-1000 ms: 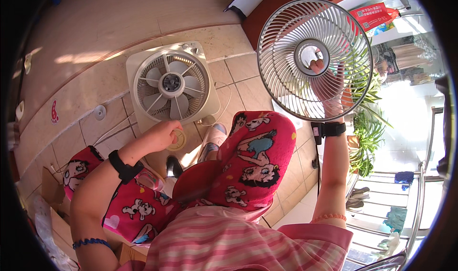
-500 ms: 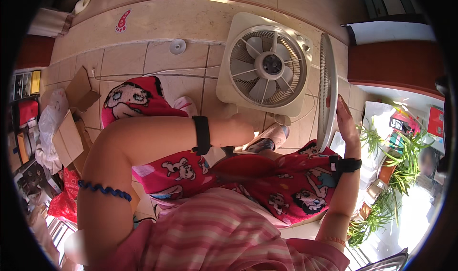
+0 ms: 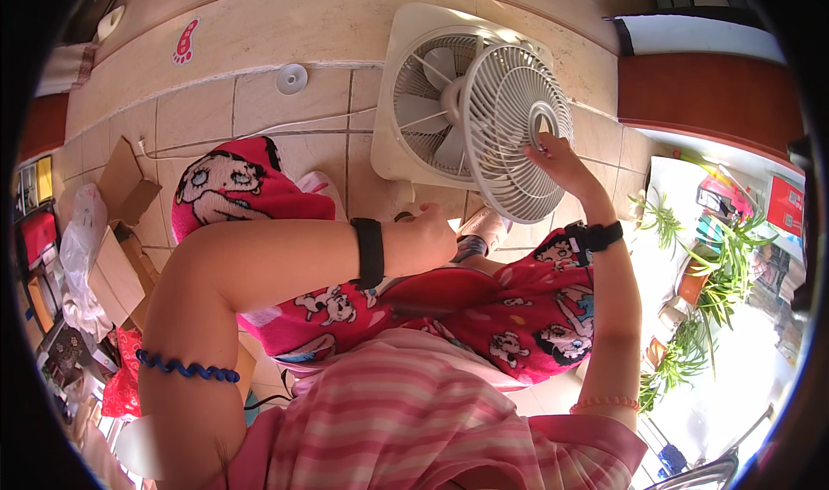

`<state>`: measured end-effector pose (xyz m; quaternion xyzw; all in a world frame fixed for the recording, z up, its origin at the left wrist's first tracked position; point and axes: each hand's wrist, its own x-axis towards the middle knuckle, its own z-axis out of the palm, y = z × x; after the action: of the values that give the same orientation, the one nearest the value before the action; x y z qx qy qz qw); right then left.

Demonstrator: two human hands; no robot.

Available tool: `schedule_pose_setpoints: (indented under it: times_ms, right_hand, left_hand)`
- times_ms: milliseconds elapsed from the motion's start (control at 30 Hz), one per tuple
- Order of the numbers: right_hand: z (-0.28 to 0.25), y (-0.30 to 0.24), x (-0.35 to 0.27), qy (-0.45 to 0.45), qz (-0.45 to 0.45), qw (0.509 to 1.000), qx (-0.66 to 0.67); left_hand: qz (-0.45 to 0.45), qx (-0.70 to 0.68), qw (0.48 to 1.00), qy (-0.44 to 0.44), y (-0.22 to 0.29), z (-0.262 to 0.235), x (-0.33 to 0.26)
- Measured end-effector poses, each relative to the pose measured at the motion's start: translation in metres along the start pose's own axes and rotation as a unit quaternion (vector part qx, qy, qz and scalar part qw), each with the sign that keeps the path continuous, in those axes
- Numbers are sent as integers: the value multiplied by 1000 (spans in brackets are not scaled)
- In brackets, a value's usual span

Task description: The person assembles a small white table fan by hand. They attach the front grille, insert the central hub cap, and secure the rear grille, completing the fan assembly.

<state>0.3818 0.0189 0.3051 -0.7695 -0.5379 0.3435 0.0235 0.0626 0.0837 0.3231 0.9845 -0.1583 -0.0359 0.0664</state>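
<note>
A white box fan (image 3: 414,101) lies on the tiled floor with its blades exposed. My right hand (image 3: 560,160) grips a round white fan grille (image 3: 509,127) by its centre ring and holds it tilted over the fan's right half. My left hand (image 3: 427,240), with a black band at the wrist, is closed into a fist just below the fan's near edge, above my knee; what it holds, if anything, is hidden. My legs are in red cartoon-print trousers (image 3: 449,309).
A white cord (image 3: 259,127) runs across the tiles at left, near a small round white disc (image 3: 292,78). Cardboard boxes (image 3: 121,231) and a plastic bag sit at far left. Green potted plants (image 3: 717,283) stand at right. A wooden step (image 3: 708,84) lies behind the fan.
My right hand has brought the grille down from high at the right, turned it face-on and set it over the fan. My left hand has shifted toward the fan's lower edge.
</note>
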Motion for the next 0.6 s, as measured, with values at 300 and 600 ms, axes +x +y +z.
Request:
schedule_pose_setpoints:
  times_ms: [300,600]
  right_hand:
    - [96,-45,68,217,-81,966,-116]
    - [111,-38,78,256,-88,959,-88]
  left_hand:
    - [13,14,991,-133,-5,6,10]
    - [-3,70,995,-70,-10,3,2]
